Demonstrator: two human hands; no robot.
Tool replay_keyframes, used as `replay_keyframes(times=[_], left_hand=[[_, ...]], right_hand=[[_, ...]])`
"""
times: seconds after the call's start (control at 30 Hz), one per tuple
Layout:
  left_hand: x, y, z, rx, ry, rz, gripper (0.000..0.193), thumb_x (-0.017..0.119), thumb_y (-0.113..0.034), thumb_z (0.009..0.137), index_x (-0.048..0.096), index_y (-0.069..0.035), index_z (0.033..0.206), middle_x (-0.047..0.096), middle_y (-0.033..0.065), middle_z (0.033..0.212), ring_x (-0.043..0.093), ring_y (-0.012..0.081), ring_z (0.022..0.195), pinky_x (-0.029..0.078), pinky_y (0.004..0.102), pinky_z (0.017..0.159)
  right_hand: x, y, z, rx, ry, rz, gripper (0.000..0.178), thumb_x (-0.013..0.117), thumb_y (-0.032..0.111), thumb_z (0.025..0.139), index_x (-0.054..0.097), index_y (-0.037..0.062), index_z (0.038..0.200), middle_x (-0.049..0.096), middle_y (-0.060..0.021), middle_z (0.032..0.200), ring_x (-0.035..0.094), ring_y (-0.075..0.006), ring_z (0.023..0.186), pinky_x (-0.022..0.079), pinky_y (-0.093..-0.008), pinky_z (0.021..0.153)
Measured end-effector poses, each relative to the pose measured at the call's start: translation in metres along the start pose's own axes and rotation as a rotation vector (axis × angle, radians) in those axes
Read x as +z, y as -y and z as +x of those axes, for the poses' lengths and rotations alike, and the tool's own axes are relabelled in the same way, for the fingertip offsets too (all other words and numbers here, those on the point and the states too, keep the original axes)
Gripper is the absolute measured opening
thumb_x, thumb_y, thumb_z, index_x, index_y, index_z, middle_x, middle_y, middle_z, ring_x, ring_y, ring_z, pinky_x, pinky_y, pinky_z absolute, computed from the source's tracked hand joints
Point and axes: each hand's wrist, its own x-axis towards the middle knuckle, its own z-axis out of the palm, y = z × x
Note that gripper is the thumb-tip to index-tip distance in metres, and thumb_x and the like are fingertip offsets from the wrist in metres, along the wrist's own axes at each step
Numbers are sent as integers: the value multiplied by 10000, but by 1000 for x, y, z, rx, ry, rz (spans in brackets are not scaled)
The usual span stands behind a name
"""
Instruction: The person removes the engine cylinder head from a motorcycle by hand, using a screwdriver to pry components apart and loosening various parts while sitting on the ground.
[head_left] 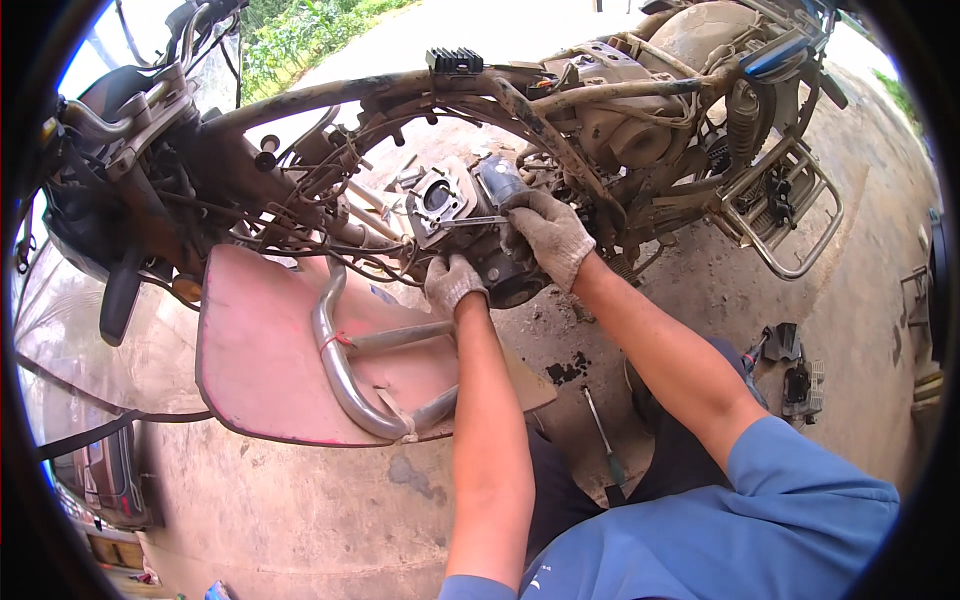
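In front of me the motorcycle engine [490, 255] sits low in the bare frame, its top laid open with a round bore [438, 195] in a silver gasket face. My right hand [552, 238], in a knitted work glove, is closed at the end of a slim silver bar, seemingly a wrench [470, 221], lying across the engine top. Just beyond it is a dark blue-grey cylindrical part [500, 178]. My left hand [455, 284], gloved too, presses against the engine's near left side with curled fingers; what they hold, if anything, is hidden.
The dirty motorcycle frame tube [330, 95] arches over the engine. At left a pink panel [260, 350] lies under a bent chrome crash bar [330, 330]. A screwdriver [603, 435] and loose parts [800, 385] lie on the concrete floor. A metal rack [795, 210] juts out at right.
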Motion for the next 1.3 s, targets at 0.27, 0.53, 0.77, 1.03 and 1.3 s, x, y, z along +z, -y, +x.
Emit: replay_keyframes(times=[0.27,0.53,0.77,1.03,1.3], left_hand=[[-5,-25,-6,16,-41,280,253,625,-248,791,733,-21,827,737,257,908,701,463,853,550,525,761],[2,-12,1,151,-87,461,227,646,-223,817,710,-12,866,739,262,931,703,463,873,546,542,798],[0,-4,0,270,-83,481,246,637,-241,843,712,-8,867,729,272,938,690,482,884,542,545,812],[-1,-7,0,287,-63,486,299,638,-284,850,731,-6,906,738,275,968,701,480,929,549,544,849],[0,-11,-3,235,-47,397,333,656,-296,854,759,-10,990,747,273,1016,707,477,971,548,545,886]], right_hand=[[-55,43,-57,-99,-42,-299,228,576,147,978,707,8,1103,667,-22,811,601,-93,729,513,-281,694],[-70,37,-81,-269,303,-1197,193,606,240,927,714,93,989,733,-214,853,713,-432,828,571,-516,776],[-67,36,-97,-277,547,-1325,211,615,213,908,689,30,980,747,-212,879,733,-407,831,573,-521,743],[-68,34,-103,-221,639,-1354,175,661,132,867,719,21,990,756,-213,902,745,-397,850,584,-507,745],[-62,25,-104,-224,658,-1385,213,643,131,878,771,24,1011,774,-215,964,763,-375,891,600,-489,764]])
